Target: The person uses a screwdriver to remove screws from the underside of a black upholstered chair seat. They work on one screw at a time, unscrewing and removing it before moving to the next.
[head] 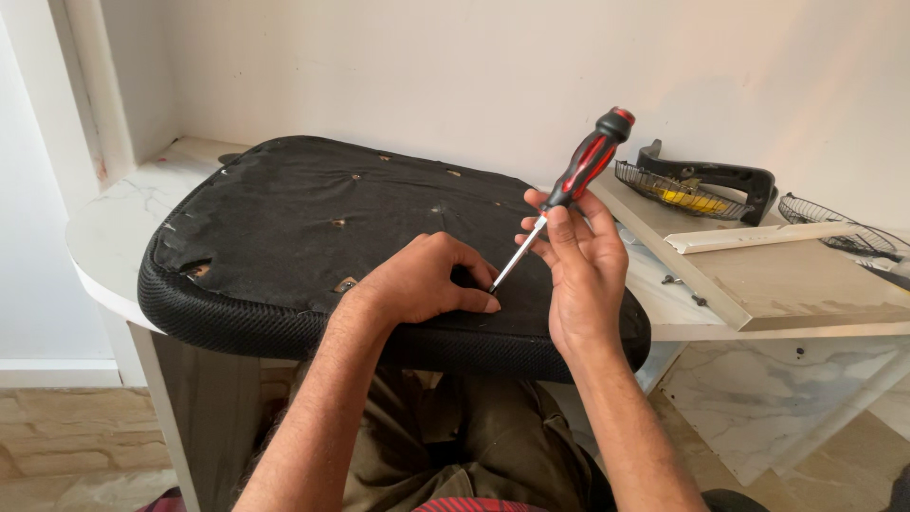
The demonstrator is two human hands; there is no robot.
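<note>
A black fabric-covered seat cushion with a mesh edge (313, 228) lies upside down on a white marble-patterned surface (114, 228), its near rim overhanging the person's lap. The right hand (580, 270) is closed around the shaft end of a black-and-red handled screwdriver (569, 190), which tilts up to the right with its tip down on the cushion's underside. The left hand (427, 280) rests curled on the fabric, its fingertips pinched narrow just beside the tip and hiding the spot it meets. To the right, near the cushion, a pale flat board (787, 280) lies on the surface, with a black plastic piece with wire grille (697, 185) behind it against the wall and small dark screws (682, 289) at the board's near edge.
</note>
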